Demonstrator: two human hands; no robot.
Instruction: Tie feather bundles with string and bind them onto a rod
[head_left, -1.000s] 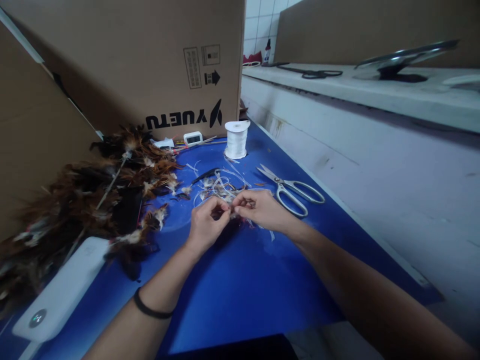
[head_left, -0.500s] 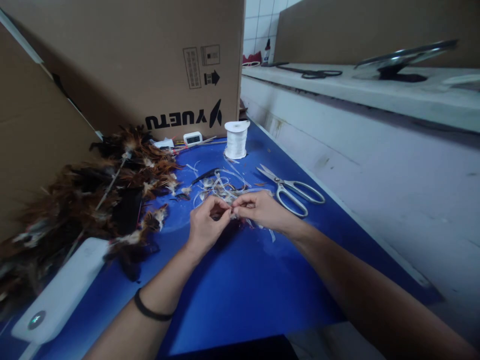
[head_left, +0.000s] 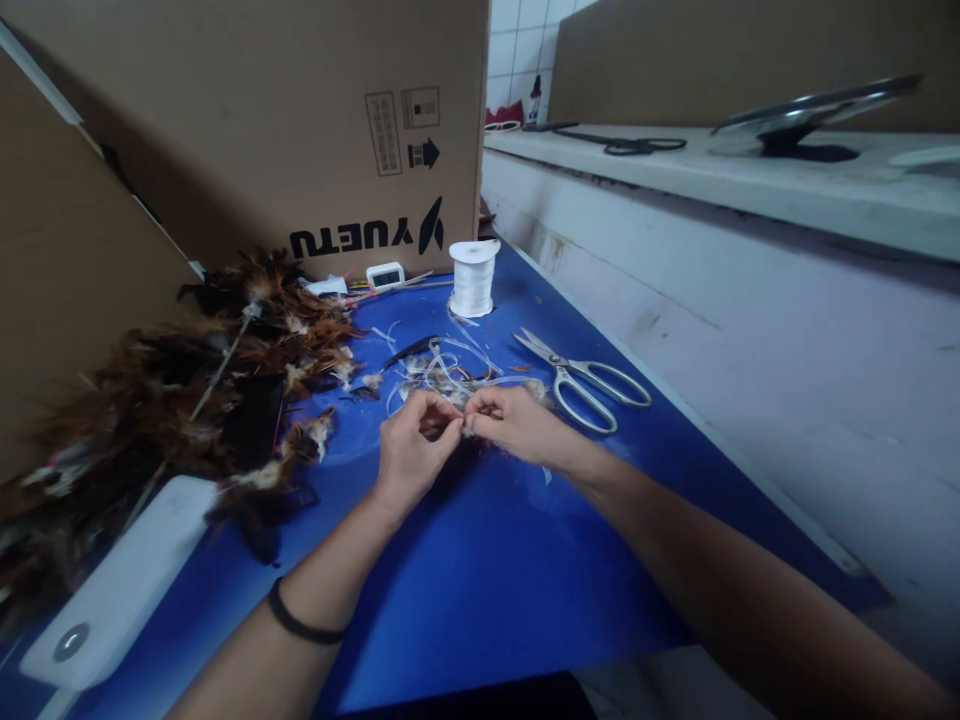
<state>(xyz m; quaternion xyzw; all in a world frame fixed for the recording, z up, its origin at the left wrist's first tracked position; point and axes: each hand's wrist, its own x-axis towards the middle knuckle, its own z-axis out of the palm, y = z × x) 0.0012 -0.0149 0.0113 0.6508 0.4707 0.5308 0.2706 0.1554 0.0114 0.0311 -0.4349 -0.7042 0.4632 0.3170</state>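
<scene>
Fingers [head_left: 437, 418] of the left hand [head_left: 411, 455] and of the right hand [head_left: 517, 425] meet tip to tip, pinched together on a small pale feather tuft [head_left: 466, 430] over the middle of the blue-topped bench [head_left: 487, 580]. A loose tangle of white thread [head_left: 442, 362] lies just behind them.

At the far edge stand one white thread spool [head_left: 472, 278] and one printed brown cardboard box [head_left: 300, 120]. One pair of silver steel scissors [head_left: 585, 380] lies near the right edge. One heap of brown and black feathers [head_left: 187, 390] spreads along the left edge. A pale concrete ledge [head_left: 750, 190] rises along the right.

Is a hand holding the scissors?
No, the scissors lie untouched on the blue mat beside the right hand, which pinches a small feathery bit with the left hand.
</scene>
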